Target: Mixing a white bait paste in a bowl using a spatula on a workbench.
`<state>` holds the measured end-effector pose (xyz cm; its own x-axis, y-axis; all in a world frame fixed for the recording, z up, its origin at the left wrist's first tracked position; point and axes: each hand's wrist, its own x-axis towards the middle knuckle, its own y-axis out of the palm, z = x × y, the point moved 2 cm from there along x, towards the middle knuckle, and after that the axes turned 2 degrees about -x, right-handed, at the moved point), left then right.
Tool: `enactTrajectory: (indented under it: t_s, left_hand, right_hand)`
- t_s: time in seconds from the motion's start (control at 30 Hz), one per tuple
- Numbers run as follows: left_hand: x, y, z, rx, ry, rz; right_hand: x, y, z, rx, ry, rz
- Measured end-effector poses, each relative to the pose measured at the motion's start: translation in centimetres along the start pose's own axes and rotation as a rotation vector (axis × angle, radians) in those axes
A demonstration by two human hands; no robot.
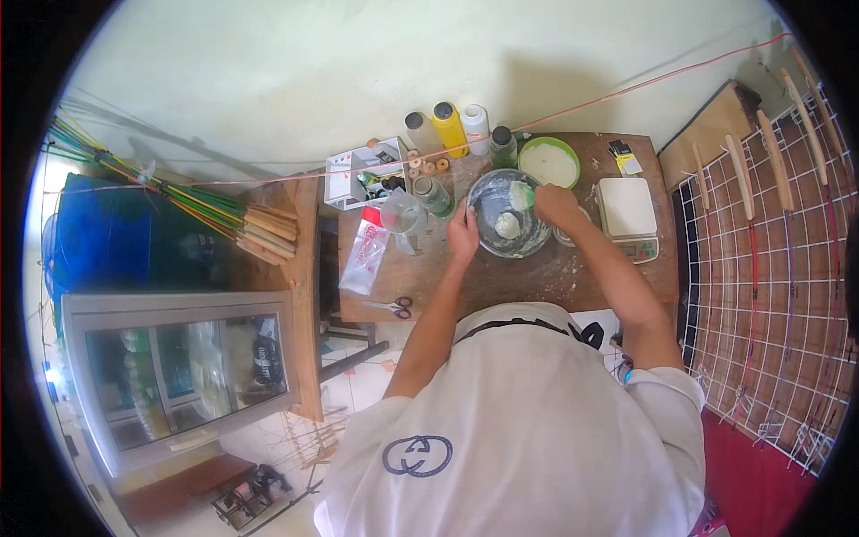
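Note:
A round metal mixing bowl (478, 236) stands on the wooden table, its inner wall smeared with a pale mixture. My left hand (462, 235) grips the bowl's left rim. In my right hand (556, 205) is a green spatula (521, 196), its blade coated with the white mixture and held over the bowl's upper right. A white lump of dough or paste (508, 225) lies at the bottom of the bowl. Behind the bowl sits a lime-green bowl (549, 163) of white powder. A small round container (562, 236), partly hidden by my right forearm, is beside the mixing bowl.
A digital kitchen scale (627, 208) is on the right. Several bottles (448, 127) line the wall. Leftward are a clear measuring jug (402, 213), a glass jar (431, 194), a white divided box (345, 181), plastic bags (366, 255) and scissors (396, 306). A red cord (590, 104) crosses above.

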<state>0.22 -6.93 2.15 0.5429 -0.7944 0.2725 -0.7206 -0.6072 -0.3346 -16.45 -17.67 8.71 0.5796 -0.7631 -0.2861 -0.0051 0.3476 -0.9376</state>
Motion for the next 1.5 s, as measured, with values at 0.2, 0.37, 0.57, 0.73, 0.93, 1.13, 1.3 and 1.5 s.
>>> enactTrajectory:
  t_s: [0.2,0.37,0.57,0.73,0.93,1.13,1.3,1.5]
  left_hand:
    - [-0.2,0.2,1.6,0.032,-0.078,0.01]
    - [-0.6,-0.1,0.8,-0.019,-0.204,0.031]
    - [-1.0,-0.7,2.7,-0.069,-0.065,-0.039]
    - [-1.5,-0.8,2.6,-0.047,-0.147,-0.071]
    - [-1.7,-0.9,3.2,-0.047,-0.13,-0.072]
    - [-1.5,-1.0,3.0,-0.009,-0.098,-0.067]
    - [-1.5,-1.1,2.8,-0.032,-0.089,-0.089]
    - [-2.0,-0.7,3.3,-0.053,-0.161,-0.113]
  right_hand:
    - [0.3,4.4,0.7,0.22,-0.103,0.011]
    - [1.0,5.6,1.2,0.123,-0.307,0.298]
    - [3.1,3.8,1.7,-0.051,-0.236,0.438]
    - [0.3,6.2,2.8,-0.085,-0.242,0.413]
    - [1.0,6.8,4.5,0.045,-0.11,0.044]
    - [3.9,2.7,4.1,-0.035,-0.127,0.074]
    - [2.4,1.5,4.1,-0.202,-0.281,0.172]
    - [2.4,5.2,5.3,-0.193,-0.309,0.118]
